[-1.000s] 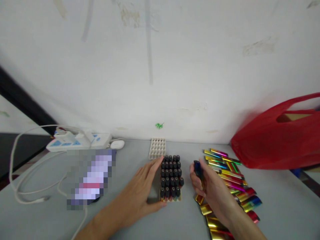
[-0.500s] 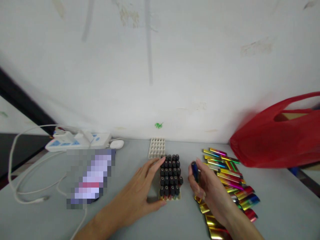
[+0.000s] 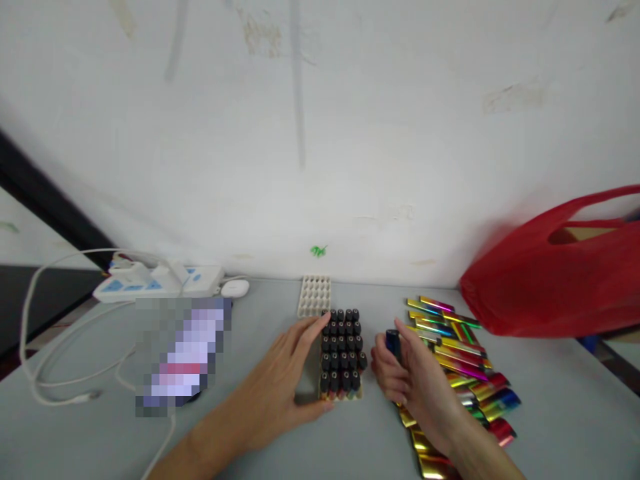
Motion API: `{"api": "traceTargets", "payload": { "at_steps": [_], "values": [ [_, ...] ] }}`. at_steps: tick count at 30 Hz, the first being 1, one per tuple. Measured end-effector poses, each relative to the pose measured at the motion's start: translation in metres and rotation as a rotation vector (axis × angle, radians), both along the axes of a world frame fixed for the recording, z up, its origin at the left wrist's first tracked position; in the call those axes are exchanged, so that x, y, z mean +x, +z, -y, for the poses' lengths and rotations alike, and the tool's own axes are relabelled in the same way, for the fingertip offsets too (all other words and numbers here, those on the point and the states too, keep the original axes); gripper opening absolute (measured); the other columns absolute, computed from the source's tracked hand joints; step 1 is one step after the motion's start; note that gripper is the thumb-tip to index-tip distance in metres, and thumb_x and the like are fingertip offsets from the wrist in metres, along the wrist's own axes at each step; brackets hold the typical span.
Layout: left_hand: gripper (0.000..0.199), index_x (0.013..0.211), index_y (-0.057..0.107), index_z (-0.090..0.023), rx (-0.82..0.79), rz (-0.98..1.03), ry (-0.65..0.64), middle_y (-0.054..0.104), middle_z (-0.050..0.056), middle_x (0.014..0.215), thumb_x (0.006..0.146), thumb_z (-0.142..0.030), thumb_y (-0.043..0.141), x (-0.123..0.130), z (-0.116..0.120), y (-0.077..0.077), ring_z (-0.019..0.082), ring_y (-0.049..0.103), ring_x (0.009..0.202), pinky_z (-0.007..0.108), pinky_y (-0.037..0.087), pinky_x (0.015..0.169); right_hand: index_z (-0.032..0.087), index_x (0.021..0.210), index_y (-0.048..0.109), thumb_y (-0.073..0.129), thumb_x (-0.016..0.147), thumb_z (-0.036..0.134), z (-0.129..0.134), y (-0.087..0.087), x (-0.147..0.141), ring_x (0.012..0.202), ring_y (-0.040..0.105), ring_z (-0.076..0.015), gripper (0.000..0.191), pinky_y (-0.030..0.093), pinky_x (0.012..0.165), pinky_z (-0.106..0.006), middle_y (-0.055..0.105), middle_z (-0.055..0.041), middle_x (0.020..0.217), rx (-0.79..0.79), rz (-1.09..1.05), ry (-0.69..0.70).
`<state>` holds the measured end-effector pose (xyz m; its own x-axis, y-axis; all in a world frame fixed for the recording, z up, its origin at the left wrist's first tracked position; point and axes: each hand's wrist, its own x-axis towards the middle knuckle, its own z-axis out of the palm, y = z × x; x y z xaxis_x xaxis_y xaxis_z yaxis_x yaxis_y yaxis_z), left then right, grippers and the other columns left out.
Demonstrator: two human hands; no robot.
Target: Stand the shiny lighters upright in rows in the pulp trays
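A pale holder (image 3: 356,396) stands mid-table, packed with rows of upright black-topped pieces (image 3: 343,343), which look like lighters with coloured lower bodies. My left hand (image 3: 283,373) grips this holder from the left, its thumb at the near edge and its index finger by the far left corner. To the right, my right hand (image 3: 413,377) is closed around a dark blue shiny lighter (image 3: 393,343), held roughly upright with its dark top showing. The fingers cover its lower part. Shiny metallic-coloured flat casings (image 3: 463,360) lie spread beside and under my right forearm.
Behind the full holder lies a second white holder (image 3: 315,295) with bare holes. A blurred phone (image 3: 187,353), white cables (image 3: 37,383), a power strip (image 3: 200,283) and a small white case (image 3: 235,288) are at left. A red bag (image 3: 560,273) sits at right, against the wall.
My right hand has turned the blue lighter more upright and curled its fingers further around it. My left hand stays at the holder.
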<state>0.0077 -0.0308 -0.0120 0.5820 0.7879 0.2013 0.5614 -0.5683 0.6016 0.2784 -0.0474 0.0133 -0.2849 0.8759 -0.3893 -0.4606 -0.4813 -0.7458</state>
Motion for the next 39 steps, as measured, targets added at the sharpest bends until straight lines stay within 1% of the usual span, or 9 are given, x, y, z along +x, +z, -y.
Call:
{"api": "traceTargets", "payload": {
  "at_steps": [2,4,11,16,20,24,30,36,39],
  "values": [
    [0.137,0.183,0.005,-0.046,0.003,0.0,-0.001,0.037,0.011,0.184,0.087,-0.019,0.1,0.0,0.0,-0.001,0.04,0.041,0.169,0.069,0.037,0.14,0.025,0.067,0.045,0.09,0.075,0.084,-0.001,-0.002,0.001,0.053,0.004,-0.0078,0.075,0.006,0.044,-0.022,0.021,0.0134,0.06,-0.015,0.005,0.011],
    [0.135,0.183,0.005,-0.046,0.005,-0.002,-0.001,0.037,0.01,0.184,0.089,-0.02,0.099,0.0,0.0,-0.002,0.04,0.04,0.169,0.068,0.037,0.14,0.025,0.066,0.041,0.087,0.076,0.086,-0.001,-0.003,0.001,0.053,0.003,-0.0074,0.077,0.003,0.044,-0.022,0.02,0.0135,0.059,0.003,0.003,0.017],
    [0.133,0.184,0.007,-0.045,0.004,0.023,-0.012,0.039,0.01,0.184,0.09,-0.023,0.098,-0.002,0.0,-0.003,0.04,0.042,0.168,0.067,0.037,0.14,0.027,0.061,0.034,0.081,0.077,0.083,0.0,-0.007,-0.004,0.05,0.005,-0.0065,0.074,0.002,0.044,-0.025,0.017,0.014,0.055,0.026,0.073,-0.015],
    [0.138,0.183,0.004,-0.046,-0.006,0.003,-0.014,0.038,0.012,0.183,0.088,-0.021,0.101,-0.002,0.001,-0.001,0.041,0.042,0.168,0.069,0.036,0.14,0.028,0.061,0.034,0.074,0.076,0.082,0.004,-0.006,-0.011,0.05,0.009,-0.0075,0.069,0.005,0.046,-0.027,0.017,0.0134,0.054,0.002,0.17,-0.045],
    [0.139,0.183,0.004,-0.046,-0.01,0.002,-0.009,0.038,0.011,0.184,0.087,-0.019,0.101,-0.001,0.0,0.0,0.041,0.04,0.169,0.068,0.035,0.141,0.028,0.062,0.035,0.072,0.074,0.082,0.008,-0.006,-0.016,0.05,0.01,-0.0082,0.066,0.007,0.047,-0.027,0.017,0.0133,0.055,-0.006,0.228,-0.062],
    [0.137,0.184,0.006,-0.045,-0.01,0.011,-0.009,0.038,0.011,0.184,0.088,-0.019,0.1,-0.001,0.0,0.0,0.041,0.041,0.169,0.068,0.035,0.141,0.028,0.063,0.034,0.07,0.074,0.081,0.009,-0.006,-0.018,0.051,0.01,-0.0082,0.065,0.006,0.049,-0.028,0.017,0.0135,0.055,-0.002,0.269,-0.093],
    [0.135,0.184,0.006,-0.045,-0.006,0.014,-0.012,0.037,0.012,0.185,0.089,-0.023,0.099,-0.002,0.001,0.0,0.042,0.04,0.169,0.069,0.035,0.14,0.028,0.063,0.035,0.072,0.074,0.087,0.006,-0.002,-0.015,0.051,0.007,-0.0078,0.07,0.004,0.049,-0.028,0.016,0.0141,0.055,-0.034,0.207,-0.037],
    [0.133,0.184,0.007,-0.045,-0.013,0.01,-0.007,0.039,0.01,0.185,0.09,-0.023,0.099,-0.002,0.0,-0.001,0.04,0.042,0.169,0.065,0.036,0.141,0.027,0.063,0.033,0.08,0.072,0.089,0.004,-0.001,-0.012,0.051,0.007,-0.0066,0.078,0.003,0.047,-0.026,0.018,0.0143,0.055,0.0,0.136,-0.029],
    [0.133,0.184,0.008,-0.044,-0.004,0.007,-0.009,0.038,0.011,0.185,0.09,-0.023,0.099,-0.003,0.0,-0.002,0.04,0.041,0.169,0.066,0.035,0.141,0.027,0.062,0.033,0.082,0.07,0.091,0.004,-0.001,-0.012,0.05,0.006,-0.0059,0.081,0.003,0.047,-0.025,0.018,0.0145,0.056,0.016,0.087,-0.011]
  ]
}}
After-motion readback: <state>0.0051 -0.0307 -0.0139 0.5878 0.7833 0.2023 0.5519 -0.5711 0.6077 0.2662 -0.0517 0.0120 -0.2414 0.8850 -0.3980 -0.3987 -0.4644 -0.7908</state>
